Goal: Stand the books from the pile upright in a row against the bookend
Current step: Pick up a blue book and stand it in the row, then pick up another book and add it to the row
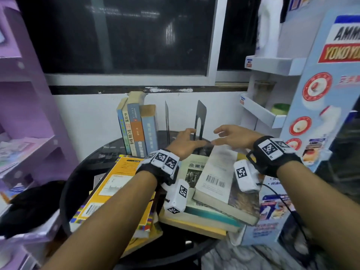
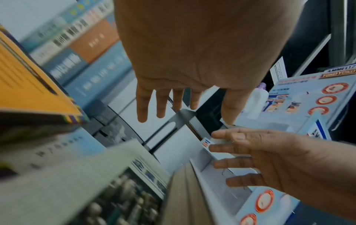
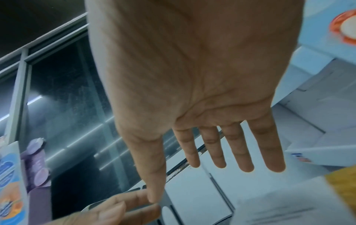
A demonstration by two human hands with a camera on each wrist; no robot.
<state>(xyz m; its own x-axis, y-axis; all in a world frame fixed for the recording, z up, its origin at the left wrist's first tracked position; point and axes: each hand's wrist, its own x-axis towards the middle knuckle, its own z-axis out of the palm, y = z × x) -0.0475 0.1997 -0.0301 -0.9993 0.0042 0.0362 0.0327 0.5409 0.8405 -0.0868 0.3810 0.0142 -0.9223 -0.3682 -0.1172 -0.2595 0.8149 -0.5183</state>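
the head view looks forward and down over the table; each wrist view peers closely along its palm toward the window wall. all three share the black bookend and both hands.

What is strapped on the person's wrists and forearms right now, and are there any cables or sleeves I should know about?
Both forearms are bare, with no sleeves. The left hand and right hand wear no gloves. Each wrist carries a black strap bearing white blocks printed with square black-and-white markers. A white camera box, also marked, hangs under each wrist. A thin black cable trails from the right one.
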